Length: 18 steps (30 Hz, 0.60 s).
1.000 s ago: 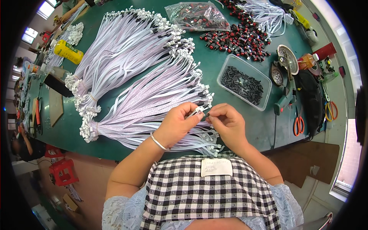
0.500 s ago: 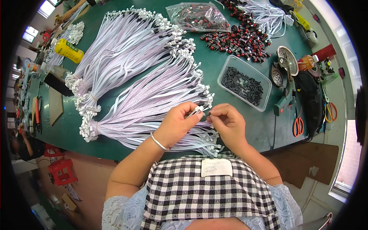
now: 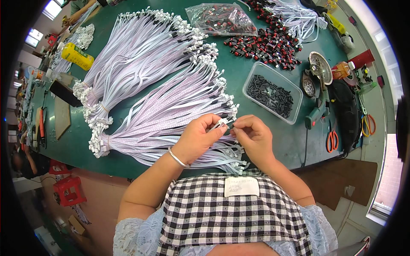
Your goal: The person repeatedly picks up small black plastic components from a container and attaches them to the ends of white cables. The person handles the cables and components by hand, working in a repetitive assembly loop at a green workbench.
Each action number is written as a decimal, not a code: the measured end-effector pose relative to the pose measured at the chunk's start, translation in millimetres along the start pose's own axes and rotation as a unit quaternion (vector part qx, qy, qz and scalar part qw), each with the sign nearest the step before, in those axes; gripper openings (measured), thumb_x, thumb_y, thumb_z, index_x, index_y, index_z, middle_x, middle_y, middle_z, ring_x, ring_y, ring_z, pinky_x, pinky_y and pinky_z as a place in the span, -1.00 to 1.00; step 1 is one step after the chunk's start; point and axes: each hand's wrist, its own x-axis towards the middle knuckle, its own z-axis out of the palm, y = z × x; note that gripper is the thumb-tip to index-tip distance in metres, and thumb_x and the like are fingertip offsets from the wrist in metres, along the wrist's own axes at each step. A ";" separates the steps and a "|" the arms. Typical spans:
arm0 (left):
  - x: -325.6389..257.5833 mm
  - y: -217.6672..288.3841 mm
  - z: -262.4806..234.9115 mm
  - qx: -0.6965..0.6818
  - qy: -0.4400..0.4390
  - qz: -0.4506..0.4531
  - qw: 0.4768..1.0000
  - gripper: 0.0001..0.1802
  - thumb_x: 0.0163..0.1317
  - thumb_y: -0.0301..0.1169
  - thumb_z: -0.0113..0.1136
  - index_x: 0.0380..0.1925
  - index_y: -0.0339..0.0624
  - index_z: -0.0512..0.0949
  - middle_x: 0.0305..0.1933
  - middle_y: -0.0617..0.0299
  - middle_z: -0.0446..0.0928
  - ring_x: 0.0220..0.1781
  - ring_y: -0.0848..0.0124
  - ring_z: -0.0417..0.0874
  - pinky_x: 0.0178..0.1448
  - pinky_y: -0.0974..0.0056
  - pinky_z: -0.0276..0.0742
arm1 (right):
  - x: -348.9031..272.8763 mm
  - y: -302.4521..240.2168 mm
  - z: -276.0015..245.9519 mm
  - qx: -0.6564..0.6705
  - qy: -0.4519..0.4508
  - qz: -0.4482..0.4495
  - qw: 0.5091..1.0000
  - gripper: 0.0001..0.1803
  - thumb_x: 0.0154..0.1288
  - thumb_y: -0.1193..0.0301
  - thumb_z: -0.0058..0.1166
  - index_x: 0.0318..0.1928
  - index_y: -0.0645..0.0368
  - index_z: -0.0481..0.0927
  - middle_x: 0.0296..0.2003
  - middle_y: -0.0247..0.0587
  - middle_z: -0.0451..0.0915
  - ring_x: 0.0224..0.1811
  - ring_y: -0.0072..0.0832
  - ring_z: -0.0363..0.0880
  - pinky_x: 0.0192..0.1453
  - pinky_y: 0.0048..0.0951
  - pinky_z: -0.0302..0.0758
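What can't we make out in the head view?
Head view:
- Dark piece at the right hand: too small, partly covered by fingers.
- Lead behind the white connector: hidden by the left hand.
- Black tubes: too small and heaped to count.
- Parts in the clear bag: blurred by film and glare.
- Co-worker's forearm: body cut off by the upper edge.

Apron-patch writing (image 3: 238,186); seemingly illegible
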 end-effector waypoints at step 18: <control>-1.5 -2.0 -2.1 -0.006 -0.018 0.009 1.000 -0.88 0.28 -0.41 0.18 -0.24 -0.21 0.52 -0.41 0.44 0.46 -0.49 0.72 0.34 -0.41 0.59 0.29 | -0.6 -3.5 -0.8 0.058 -0.028 0.092 0.994 -0.90 0.23 0.65 0.06 -0.23 0.31 0.54 -0.26 -0.29 0.56 -0.25 -0.62 0.57 -0.16 -0.60 0.54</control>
